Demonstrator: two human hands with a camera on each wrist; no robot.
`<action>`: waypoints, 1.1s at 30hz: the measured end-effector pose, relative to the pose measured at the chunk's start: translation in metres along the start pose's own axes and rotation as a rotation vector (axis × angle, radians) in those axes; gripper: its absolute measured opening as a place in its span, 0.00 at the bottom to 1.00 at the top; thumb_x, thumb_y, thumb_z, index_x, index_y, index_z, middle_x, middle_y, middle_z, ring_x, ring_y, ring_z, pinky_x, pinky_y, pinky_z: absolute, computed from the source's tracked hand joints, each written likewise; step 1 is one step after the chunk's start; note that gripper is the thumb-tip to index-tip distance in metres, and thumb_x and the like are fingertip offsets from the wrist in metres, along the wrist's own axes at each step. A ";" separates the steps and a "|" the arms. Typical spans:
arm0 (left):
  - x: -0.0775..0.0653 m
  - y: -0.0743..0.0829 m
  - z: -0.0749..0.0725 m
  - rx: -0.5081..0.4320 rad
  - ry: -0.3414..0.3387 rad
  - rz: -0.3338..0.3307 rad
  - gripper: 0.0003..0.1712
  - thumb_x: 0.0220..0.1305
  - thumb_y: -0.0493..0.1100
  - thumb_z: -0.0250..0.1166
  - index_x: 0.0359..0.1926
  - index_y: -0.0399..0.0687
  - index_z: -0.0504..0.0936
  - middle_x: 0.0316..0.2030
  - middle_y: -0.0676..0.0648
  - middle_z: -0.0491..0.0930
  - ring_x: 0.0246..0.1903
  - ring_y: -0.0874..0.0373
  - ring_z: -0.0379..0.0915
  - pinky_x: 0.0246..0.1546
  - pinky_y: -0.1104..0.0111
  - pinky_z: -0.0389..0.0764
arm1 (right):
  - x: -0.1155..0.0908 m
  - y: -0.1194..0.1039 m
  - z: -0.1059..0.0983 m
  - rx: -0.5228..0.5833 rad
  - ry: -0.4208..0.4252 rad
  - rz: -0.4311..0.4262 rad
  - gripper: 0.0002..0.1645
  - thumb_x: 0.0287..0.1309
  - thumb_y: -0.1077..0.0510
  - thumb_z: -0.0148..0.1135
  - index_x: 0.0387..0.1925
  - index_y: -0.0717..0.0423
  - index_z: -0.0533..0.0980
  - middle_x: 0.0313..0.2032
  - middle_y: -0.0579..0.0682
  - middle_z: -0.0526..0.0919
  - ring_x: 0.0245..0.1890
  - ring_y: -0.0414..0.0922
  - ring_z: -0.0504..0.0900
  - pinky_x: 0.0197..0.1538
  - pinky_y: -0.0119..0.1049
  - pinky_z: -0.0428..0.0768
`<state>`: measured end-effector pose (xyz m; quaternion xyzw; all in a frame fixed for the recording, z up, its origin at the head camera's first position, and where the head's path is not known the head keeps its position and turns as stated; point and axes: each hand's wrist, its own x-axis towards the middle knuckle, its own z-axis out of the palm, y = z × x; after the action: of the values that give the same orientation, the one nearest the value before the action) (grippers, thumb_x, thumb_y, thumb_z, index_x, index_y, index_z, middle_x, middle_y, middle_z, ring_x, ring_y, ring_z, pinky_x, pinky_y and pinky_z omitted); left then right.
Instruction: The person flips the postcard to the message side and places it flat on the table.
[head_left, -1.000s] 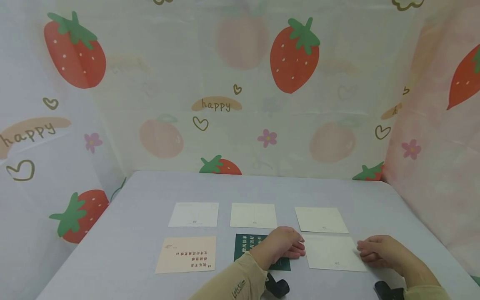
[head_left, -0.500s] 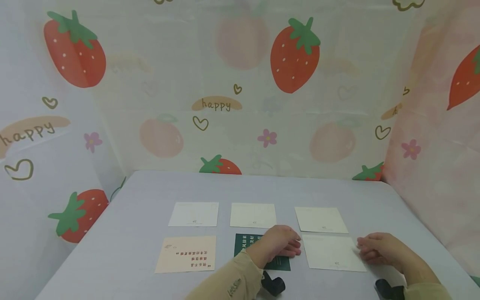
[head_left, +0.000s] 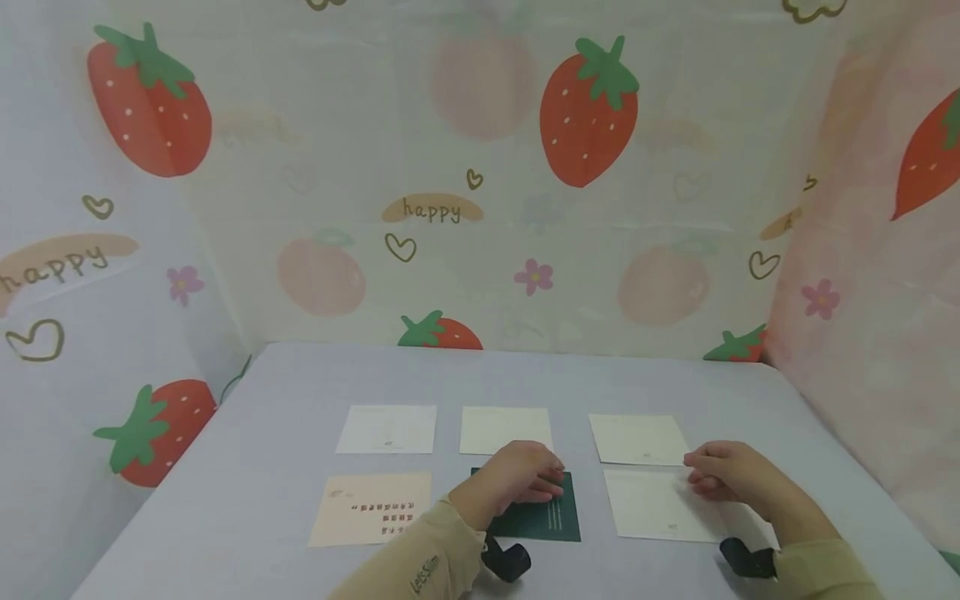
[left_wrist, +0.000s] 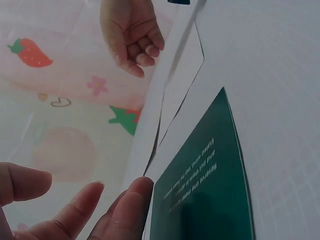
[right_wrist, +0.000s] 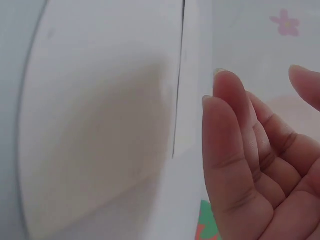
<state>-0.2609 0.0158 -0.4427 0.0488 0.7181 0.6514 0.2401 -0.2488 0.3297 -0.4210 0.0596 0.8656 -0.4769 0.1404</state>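
"Left hand [head_left: 512, 479] and right hand [head_left: 738, 477] have both shifted leftward since a second ago."

"Yes. From the head, the left is over the green card [head_left: 557, 521] on the counter [head_left: 510, 377], the right by the front-right white card [head_left: 652, 504]."

"Left wrist?"

"Fingers [left_wrist: 127, 215] loosely spread beside the green card; touching, I can't tell."

"Right wrist?"

"Loosely bent fingers [right_wrist: 225, 145], holding nothing, apart from the white card."

white table [head_left: 525, 382], pale backdrop [head_left: 510, 208] behind it, red strawberries [head_left: 588, 121], pink flowers [head_left: 534, 277], heart outlines [head_left: 401, 247]
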 end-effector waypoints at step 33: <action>-0.056 -0.016 -0.094 0.022 0.108 0.005 0.17 0.65 0.42 0.51 0.45 0.29 0.72 0.39 0.37 0.79 0.36 0.52 0.79 0.38 0.65 0.81 | 0.006 -0.043 0.075 0.251 -0.088 -0.101 0.23 0.61 0.57 0.54 0.50 0.72 0.67 0.40 0.62 0.81 0.37 0.51 0.82 0.41 0.40 0.81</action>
<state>-0.2466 -0.0936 -0.4390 0.0179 0.7370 0.6457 0.1991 -0.2509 0.2430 -0.4266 0.0122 0.7942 -0.5898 0.1457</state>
